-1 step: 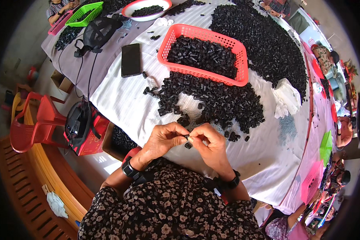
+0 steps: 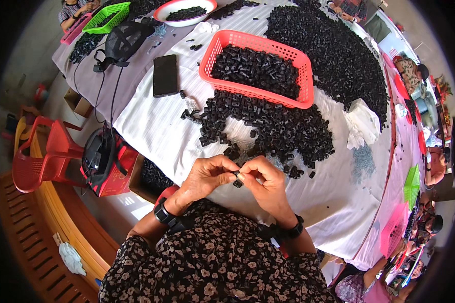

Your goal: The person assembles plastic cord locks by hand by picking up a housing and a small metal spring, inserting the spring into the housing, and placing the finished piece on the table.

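Note:
My left hand and my right hand meet above the near edge of the cloth-covered table. Between their pinched fingertips is a small black plastic piece, partly hidden by the thumbs. Both hands are closed on it. Just beyond the fingers spreads a loose heap of similar black pieces, with small shiny metal bits among them. Behind that heap stands a red perforated basket, filled with more black pieces.
A large black pile covers the far right. A phone, a black cap with cables and a white bowl lie left and back. Crumpled white plastic sits right, beside small bluish-grey parts. Other people work around the table.

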`<action>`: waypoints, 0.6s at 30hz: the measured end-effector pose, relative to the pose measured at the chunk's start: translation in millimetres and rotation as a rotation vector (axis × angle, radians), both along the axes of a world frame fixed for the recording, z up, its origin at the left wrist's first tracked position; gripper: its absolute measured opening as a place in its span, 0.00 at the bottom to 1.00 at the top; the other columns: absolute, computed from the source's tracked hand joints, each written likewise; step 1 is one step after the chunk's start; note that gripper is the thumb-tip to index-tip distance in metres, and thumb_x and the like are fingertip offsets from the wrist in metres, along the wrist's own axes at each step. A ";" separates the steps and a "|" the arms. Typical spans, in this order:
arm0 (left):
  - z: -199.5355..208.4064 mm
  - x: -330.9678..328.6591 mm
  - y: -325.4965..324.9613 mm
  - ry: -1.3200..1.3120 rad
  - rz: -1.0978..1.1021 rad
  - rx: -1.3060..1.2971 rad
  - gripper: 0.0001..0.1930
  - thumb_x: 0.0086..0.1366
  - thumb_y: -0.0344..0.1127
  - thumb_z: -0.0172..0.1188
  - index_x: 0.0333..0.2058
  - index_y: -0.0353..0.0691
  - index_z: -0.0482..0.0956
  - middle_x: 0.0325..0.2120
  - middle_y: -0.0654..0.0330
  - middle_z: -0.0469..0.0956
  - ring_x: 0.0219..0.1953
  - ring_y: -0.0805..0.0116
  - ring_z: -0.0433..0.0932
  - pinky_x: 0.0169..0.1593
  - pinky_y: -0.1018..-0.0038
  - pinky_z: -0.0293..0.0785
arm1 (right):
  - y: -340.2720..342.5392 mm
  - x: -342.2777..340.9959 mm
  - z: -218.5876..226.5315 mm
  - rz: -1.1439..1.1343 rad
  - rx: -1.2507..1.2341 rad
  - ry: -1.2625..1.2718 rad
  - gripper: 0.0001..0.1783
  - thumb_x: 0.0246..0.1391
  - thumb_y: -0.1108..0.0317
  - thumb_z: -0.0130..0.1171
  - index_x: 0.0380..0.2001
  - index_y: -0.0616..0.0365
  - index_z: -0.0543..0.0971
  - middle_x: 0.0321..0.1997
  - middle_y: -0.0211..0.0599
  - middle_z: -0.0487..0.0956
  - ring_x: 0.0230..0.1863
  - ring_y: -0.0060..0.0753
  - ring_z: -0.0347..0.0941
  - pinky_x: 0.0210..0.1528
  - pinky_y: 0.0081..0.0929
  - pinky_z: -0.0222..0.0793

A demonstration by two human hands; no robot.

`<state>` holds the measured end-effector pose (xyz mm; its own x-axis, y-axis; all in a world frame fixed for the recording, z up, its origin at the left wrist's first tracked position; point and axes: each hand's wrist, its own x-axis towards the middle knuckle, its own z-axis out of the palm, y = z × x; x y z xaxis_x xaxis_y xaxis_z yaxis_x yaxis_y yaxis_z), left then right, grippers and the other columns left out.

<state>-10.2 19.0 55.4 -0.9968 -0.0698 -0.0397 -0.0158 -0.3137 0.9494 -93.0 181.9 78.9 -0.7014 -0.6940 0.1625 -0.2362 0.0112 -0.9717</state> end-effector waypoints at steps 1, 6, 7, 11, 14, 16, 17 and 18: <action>0.8 0.4 0.3 -0.004 -0.010 0.004 0.08 0.60 0.23 0.59 0.39 0.33 0.77 0.32 0.64 0.77 0.35 0.79 0.74 0.39 0.82 0.71 | 0.8 0.9 0.5 0.000 0.001 0.000 0.03 0.51 0.80 0.56 0.31 0.63 0.74 0.28 0.32 0.72 0.27 0.20 0.70 0.29 0.19 0.68; -4.5 1.8 -2.4 -0.017 -0.046 0.006 0.08 0.60 0.24 0.59 0.39 0.33 0.77 0.32 0.63 0.77 0.35 0.79 0.74 0.39 0.81 0.72 | 7.9 -8.6 12.9 0.066 0.089 0.122 0.05 0.51 0.80 0.55 0.32 0.63 0.75 0.29 0.33 0.73 0.28 0.21 0.70 0.29 0.19 0.68; -5.7 1.5 -3.1 -0.027 -0.051 0.045 0.08 0.60 0.24 0.59 0.39 0.32 0.77 0.31 0.63 0.77 0.34 0.78 0.74 0.39 0.81 0.72 | 8.4 -14.0 12.1 0.069 0.091 0.121 0.05 0.51 0.80 0.55 0.32 0.63 0.75 0.29 0.33 0.73 0.28 0.21 0.70 0.29 0.19 0.68; -12.7 -1.1 -4.0 -0.014 -0.003 0.132 0.09 0.59 0.26 0.60 0.39 0.31 0.76 0.29 0.61 0.77 0.30 0.76 0.75 0.38 0.79 0.72 | 3.0 -20.4 14.2 -0.044 0.152 0.301 0.07 0.51 0.81 0.53 0.34 0.61 0.76 0.30 0.35 0.73 0.26 0.25 0.71 0.27 0.20 0.67; -15.2 -2.1 -4.4 0.012 0.013 0.179 0.09 0.59 0.27 0.60 0.38 0.32 0.76 0.28 0.61 0.77 0.30 0.76 0.75 0.38 0.79 0.72 | -2.0 -11.7 14.8 -0.015 0.118 0.302 0.09 0.50 0.80 0.53 0.36 0.60 0.76 0.30 0.37 0.73 0.26 0.28 0.71 0.26 0.22 0.67; -15.3 -1.0 -5.0 0.000 0.022 0.198 0.09 0.59 0.27 0.60 0.38 0.32 0.75 0.29 0.61 0.77 0.30 0.76 0.74 0.38 0.79 0.72 | -7.8 -5.1 9.8 -0.006 0.118 0.276 0.08 0.50 0.80 0.54 0.35 0.60 0.76 0.29 0.37 0.72 0.26 0.30 0.71 0.26 0.24 0.67; -16.8 -0.3 -5.4 -0.002 0.028 0.194 0.09 0.59 0.27 0.60 0.38 0.32 0.75 0.29 0.61 0.77 0.30 0.76 0.74 0.38 0.79 0.72 | -8.5 -3.7 8.7 -0.011 0.138 0.342 0.08 0.50 0.80 0.54 0.35 0.60 0.75 0.29 0.38 0.71 0.26 0.32 0.72 0.26 0.26 0.68; -18.2 0.1 -5.8 -0.004 0.034 0.189 0.09 0.58 0.26 0.60 0.38 0.32 0.75 0.29 0.60 0.77 0.30 0.76 0.74 0.38 0.79 0.72 | -8.9 -2.9 5.3 -0.010 0.139 0.342 0.08 0.50 0.80 0.54 0.35 0.60 0.75 0.29 0.38 0.71 0.26 0.32 0.72 0.26 0.26 0.68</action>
<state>-10.1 13.2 37.1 -0.9938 -0.0945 -0.0592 -0.0057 -0.4867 0.8735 -95.9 173.1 84.3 -0.6296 -0.7194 0.2935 -0.5466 0.1416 -0.8254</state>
